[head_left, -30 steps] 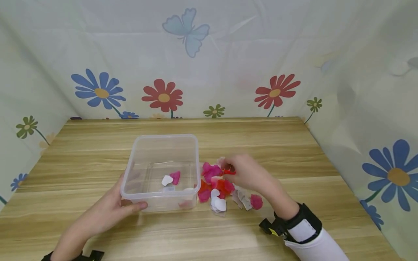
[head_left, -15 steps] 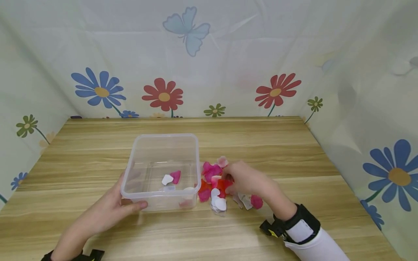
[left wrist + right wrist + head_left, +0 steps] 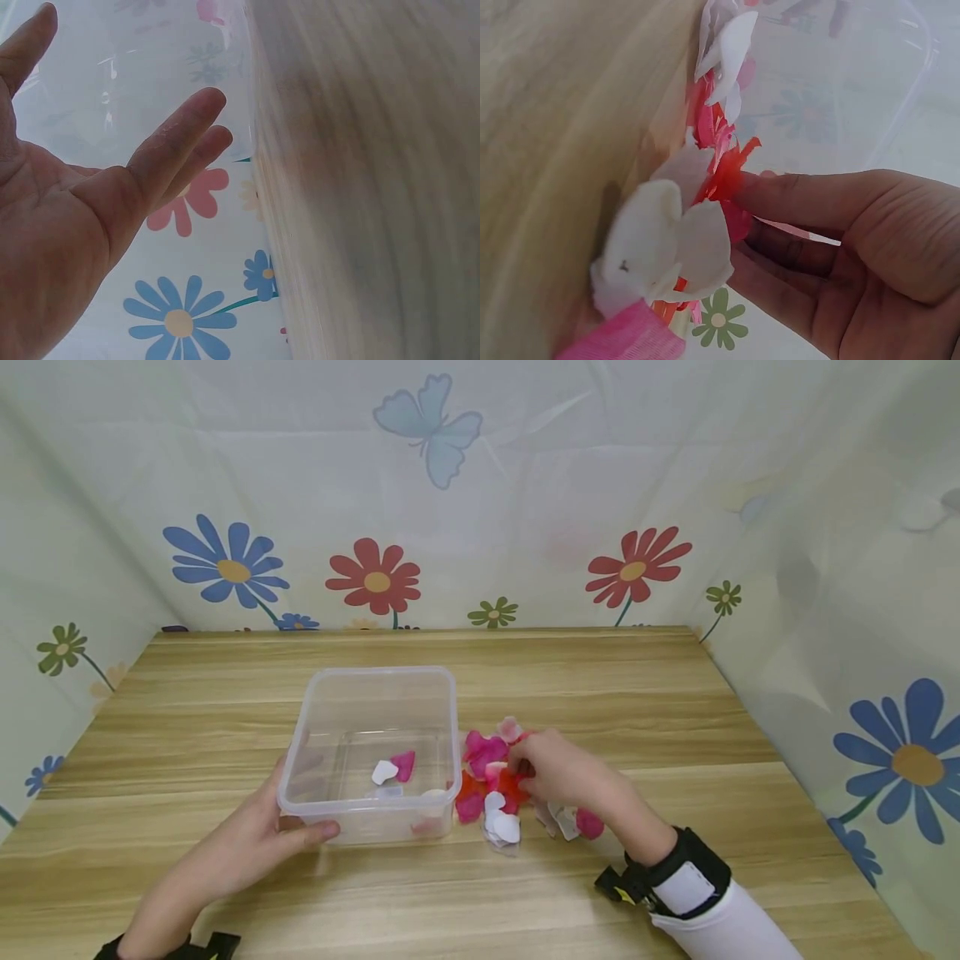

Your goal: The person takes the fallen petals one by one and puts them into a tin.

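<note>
A clear plastic box (image 3: 367, 822) stands on the table with a few white and pink petals (image 3: 385, 772) inside. My left hand (image 3: 247, 839) rests at its near left corner, thumb on the front wall, other fingers along the left side. In the left wrist view those fingers (image 3: 176, 142) look fairly straight against the box. Right of the box lies a loose pile of fabric-like petals (image 3: 487, 752) in pink, red and white. My right hand (image 3: 566, 768) is at the pile's right side. In the right wrist view its thumb and fingers pinch a red-orange petal (image 3: 731, 176); the fingertips are partly hidden.
White petals (image 3: 502, 827) lie at the near side of the pile, and a pink petal (image 3: 589, 823) lies to its right. The wood-grain table (image 3: 600, 677) ends at a flower-printed cloth backdrop (image 3: 525, 527), which also runs along both sides.
My right hand has come down slightly toward the near side of the pile, and the pale pink petal behind it now shows. The left hand and the box have stayed put.
</note>
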The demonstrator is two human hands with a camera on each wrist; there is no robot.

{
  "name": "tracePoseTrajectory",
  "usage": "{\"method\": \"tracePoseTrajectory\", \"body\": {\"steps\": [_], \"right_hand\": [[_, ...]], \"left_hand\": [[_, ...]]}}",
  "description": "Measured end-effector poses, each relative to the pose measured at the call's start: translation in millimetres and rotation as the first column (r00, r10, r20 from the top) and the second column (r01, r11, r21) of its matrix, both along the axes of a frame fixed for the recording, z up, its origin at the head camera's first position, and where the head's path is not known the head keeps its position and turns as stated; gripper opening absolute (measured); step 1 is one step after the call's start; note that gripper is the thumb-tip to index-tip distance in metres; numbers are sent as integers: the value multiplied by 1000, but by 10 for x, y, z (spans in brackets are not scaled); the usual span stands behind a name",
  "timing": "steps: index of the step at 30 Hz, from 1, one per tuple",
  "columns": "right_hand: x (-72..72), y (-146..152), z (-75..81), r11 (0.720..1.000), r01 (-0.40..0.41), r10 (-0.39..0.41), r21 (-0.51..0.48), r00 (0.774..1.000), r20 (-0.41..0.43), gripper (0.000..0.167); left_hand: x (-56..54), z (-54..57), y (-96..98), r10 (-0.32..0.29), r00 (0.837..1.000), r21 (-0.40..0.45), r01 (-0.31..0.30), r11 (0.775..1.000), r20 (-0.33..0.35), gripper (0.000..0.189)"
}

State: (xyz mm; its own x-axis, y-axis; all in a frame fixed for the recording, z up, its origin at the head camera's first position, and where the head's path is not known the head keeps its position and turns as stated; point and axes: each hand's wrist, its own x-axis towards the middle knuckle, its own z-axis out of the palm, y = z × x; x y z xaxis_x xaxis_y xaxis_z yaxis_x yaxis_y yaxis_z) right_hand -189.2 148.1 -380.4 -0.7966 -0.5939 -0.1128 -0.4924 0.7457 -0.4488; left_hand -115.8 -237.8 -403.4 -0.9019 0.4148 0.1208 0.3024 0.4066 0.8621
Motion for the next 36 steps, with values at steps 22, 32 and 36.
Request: {"method": "tracePoseTrajectory", "body": {"steps": [22,32,36], "right_hand": [[10,43,207,972,52,-89,-227,984,-155,12],[103,-32,326,917,-9,-140,-398,928,-344,18],[152,-74,388,884,-72,-150,-463,893,-425,21]], "left_hand": [[16,9,15,4,1000,-5,-4,1000,-12,109],[24,-6,6,14,1000,-22,-14,1000,-26,109],[22,-2,5,6,1000,-10,-6,1000,-21,109]]}}
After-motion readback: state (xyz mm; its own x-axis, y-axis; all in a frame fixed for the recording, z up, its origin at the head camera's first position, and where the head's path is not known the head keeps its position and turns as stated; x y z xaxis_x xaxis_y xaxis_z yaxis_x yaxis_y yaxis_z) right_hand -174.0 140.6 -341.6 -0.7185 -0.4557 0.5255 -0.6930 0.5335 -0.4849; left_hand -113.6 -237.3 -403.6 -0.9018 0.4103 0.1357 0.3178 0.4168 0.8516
